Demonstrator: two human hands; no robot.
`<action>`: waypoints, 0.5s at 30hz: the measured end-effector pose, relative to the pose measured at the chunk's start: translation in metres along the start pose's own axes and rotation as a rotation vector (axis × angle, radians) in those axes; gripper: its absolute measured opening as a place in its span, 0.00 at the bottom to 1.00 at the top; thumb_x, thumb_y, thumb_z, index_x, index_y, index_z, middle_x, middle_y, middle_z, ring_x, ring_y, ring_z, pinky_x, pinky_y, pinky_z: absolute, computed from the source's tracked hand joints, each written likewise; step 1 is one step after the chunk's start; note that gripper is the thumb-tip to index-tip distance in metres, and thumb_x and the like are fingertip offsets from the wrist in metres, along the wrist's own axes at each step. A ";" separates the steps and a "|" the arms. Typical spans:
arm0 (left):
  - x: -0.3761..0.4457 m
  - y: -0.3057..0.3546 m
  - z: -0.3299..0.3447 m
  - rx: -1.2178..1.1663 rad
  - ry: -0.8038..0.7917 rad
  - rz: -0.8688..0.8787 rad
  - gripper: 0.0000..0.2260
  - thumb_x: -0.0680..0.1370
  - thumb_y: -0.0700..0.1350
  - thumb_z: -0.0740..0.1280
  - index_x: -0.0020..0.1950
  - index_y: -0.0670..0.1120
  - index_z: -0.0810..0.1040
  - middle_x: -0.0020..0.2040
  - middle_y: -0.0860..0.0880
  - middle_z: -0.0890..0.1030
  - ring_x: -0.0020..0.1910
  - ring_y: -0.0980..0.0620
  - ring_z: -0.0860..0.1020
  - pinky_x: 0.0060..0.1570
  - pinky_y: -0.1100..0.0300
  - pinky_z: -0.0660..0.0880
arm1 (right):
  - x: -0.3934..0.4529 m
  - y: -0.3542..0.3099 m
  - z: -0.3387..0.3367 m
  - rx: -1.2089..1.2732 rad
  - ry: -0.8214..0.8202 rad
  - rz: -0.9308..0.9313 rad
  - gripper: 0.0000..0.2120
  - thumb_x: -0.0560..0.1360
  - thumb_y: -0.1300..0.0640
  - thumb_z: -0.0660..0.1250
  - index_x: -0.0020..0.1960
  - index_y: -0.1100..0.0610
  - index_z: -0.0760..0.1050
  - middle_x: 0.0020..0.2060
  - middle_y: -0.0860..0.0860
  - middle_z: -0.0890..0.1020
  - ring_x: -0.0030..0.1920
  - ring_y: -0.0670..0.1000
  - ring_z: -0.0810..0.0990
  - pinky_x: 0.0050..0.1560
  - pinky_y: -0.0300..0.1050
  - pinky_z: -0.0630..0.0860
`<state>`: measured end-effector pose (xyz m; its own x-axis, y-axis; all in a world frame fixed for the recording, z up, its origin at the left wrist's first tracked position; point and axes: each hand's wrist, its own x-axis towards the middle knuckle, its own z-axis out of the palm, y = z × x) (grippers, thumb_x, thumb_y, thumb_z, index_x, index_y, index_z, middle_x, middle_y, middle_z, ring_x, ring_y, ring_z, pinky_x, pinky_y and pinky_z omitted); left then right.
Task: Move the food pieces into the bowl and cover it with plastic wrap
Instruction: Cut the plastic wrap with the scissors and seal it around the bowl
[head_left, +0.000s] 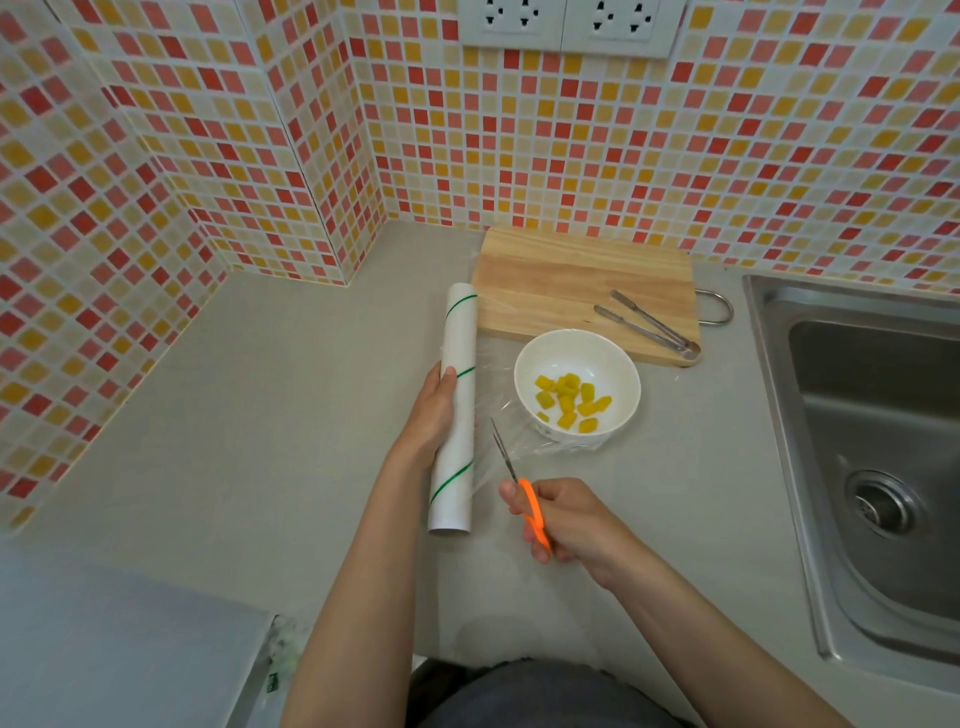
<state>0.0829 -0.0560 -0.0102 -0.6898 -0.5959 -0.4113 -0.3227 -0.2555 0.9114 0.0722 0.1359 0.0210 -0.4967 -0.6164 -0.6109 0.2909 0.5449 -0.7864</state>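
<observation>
A white bowl (576, 387) stands on the grey counter with several yellow food pieces (569, 402) inside. Clear plastic wrap (498, 410) stretches from a white roll with green stripes (457, 410) over the bowl. My left hand (434, 410) rests on the roll's left side and holds it down. My right hand (561, 519) grips orange-handled scissors (519, 488), whose blades point up toward the wrap between roll and bowl.
A wooden cutting board (571, 280) lies behind the bowl with metal tongs (649, 325) on its right part. A steel sink (872, 457) fills the right side. Tiled walls close the back and left. A grey surface (119, 644) sits at lower left.
</observation>
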 end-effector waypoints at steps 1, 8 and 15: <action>0.000 0.000 0.000 -0.008 0.003 -0.012 0.20 0.82 0.52 0.52 0.71 0.46 0.64 0.48 0.46 0.76 0.29 0.53 0.77 0.27 0.61 0.77 | 0.000 0.000 0.000 -0.001 0.007 -0.001 0.25 0.61 0.35 0.70 0.40 0.57 0.74 0.21 0.47 0.74 0.19 0.45 0.72 0.20 0.35 0.57; 0.002 0.000 -0.004 -0.006 0.013 -0.036 0.20 0.82 0.53 0.52 0.71 0.46 0.64 0.54 0.42 0.75 0.36 0.49 0.77 0.28 0.60 0.76 | 0.000 -0.002 0.002 -0.022 -0.024 -0.009 0.36 0.51 0.29 0.68 0.44 0.58 0.74 0.22 0.49 0.75 0.19 0.44 0.72 0.20 0.36 0.56; -0.001 0.001 -0.002 -0.041 0.009 -0.059 0.20 0.82 0.53 0.52 0.69 0.44 0.64 0.46 0.42 0.75 0.29 0.49 0.76 0.24 0.61 0.74 | 0.007 -0.012 0.005 0.001 0.045 -0.025 0.25 0.59 0.34 0.72 0.35 0.56 0.71 0.23 0.50 0.73 0.19 0.46 0.71 0.18 0.34 0.58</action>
<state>0.0842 -0.0570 -0.0094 -0.6645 -0.5857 -0.4641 -0.3356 -0.3210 0.8856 0.0696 0.1218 0.0255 -0.5400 -0.6036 -0.5865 0.2787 0.5293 -0.8014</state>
